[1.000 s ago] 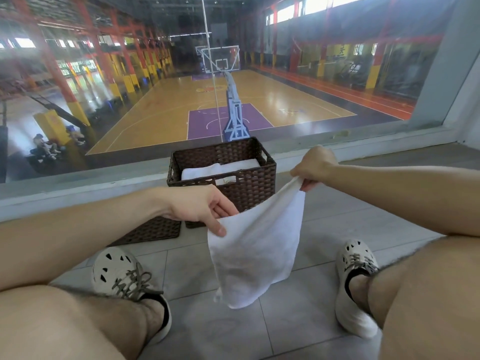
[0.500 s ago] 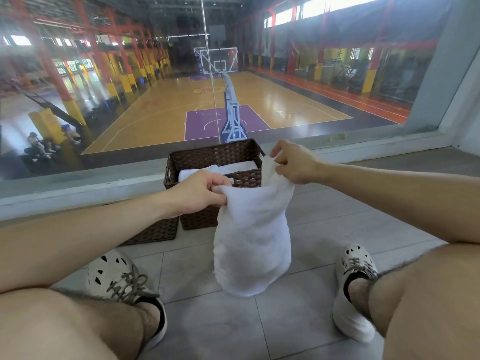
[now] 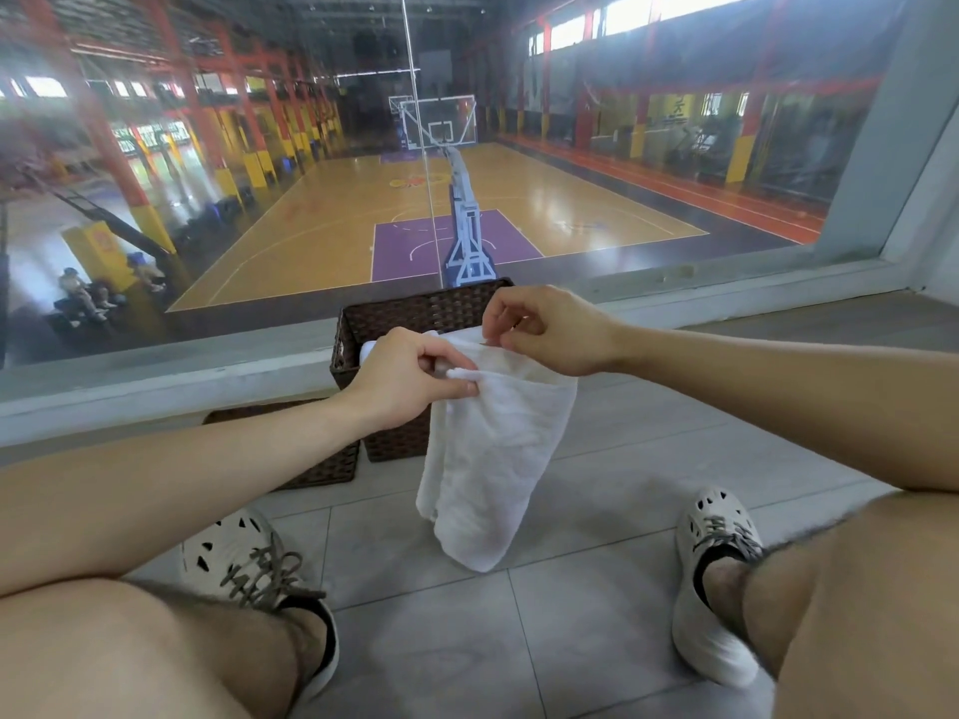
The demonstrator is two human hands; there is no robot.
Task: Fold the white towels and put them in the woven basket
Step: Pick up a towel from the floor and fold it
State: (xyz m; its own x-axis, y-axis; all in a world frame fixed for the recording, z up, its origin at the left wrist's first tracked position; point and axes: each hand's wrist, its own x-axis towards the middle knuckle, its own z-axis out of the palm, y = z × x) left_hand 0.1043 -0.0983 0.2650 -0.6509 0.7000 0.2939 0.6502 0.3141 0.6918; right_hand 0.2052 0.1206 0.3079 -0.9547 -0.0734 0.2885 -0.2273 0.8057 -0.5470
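Note:
A white towel [image 3: 490,459] hangs doubled over in front of the dark brown woven basket [image 3: 415,313], its lower end just above the tiled floor. My left hand [image 3: 410,381] pinches the towel's top corners between thumb and fingers. My right hand [image 3: 550,329] is right beside it at the towel's upper edge, fingertips on the fabric near the left hand. The basket stands on the floor against the window sill. A bit of folded white towel [image 3: 368,347] shows inside it, mostly hidden behind my hands.
A flat woven lid or mat [image 3: 327,467] lies on the floor left of the basket. My two feet in white perforated shoes [image 3: 244,555] [image 3: 716,573] rest on grey tiles either side of the towel. A large glass window [image 3: 467,147] rises behind the basket.
My hands have come together from about a towel's width apart. The towel, spread flat before, now hangs folded in half, and its top corners have passed into my left hand.

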